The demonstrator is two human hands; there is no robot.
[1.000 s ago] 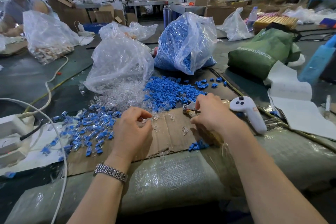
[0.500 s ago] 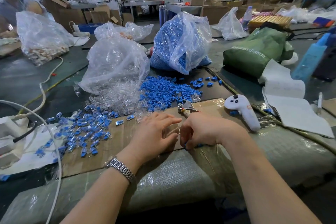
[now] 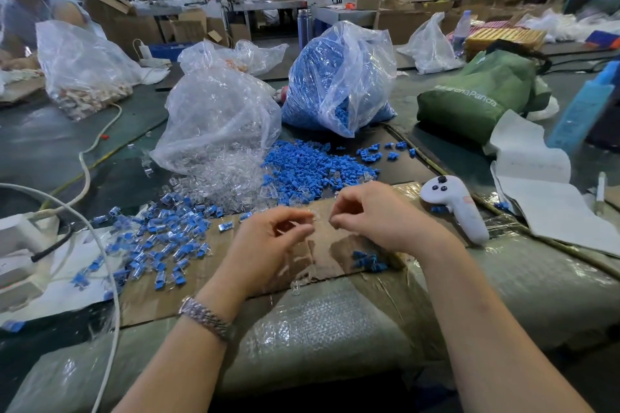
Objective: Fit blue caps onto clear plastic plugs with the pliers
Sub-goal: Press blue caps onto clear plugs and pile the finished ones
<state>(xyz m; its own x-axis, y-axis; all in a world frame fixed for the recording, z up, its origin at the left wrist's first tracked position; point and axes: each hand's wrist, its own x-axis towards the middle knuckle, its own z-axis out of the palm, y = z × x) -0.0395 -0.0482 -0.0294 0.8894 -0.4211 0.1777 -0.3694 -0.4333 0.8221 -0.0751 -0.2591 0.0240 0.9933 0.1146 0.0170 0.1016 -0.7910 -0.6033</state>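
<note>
Judging by the stock still on the bench, the job looks far from finished. Two big clear bags stand at upper centre: the bag of blue caps (image 3: 339, 77), well filled, and to its left the bag of clear plugs (image 3: 218, 117), spilling open at the bottom. Below them lie two loose heaps, unworked: the clear plug heap (image 3: 221, 184) at centre-left and the blue cap heap (image 3: 302, 171) just right of it, touching at the edges.

Done so far, as far as it shows: the capped pile (image 3: 161, 238) at mid-left, blue-on-clear pieces spread over the cardboard sheet (image 3: 188, 282) and some white paper. It's a fair no. of pieces but small vs. the bags. A small cluster of blue caps (image 3: 369, 261) sits on the cardboard at lower centre-right, under the right wrist, prob. staged for next fits.

Hands are close together at frame centre, above the cardboard. The left hand (image 3: 268, 245) has fingers curled, thumb & forefinger nearly meeting; the right hand (image 3: 379, 214) likewise. Something small and clear seems pinched between them, but it's too faint and blurred to tell which hand holds what. Pliers aren't visible, poss. hidden behind the right hand. So the step in hand is likely picking/aligning a plug, not yet pressing.
</note>
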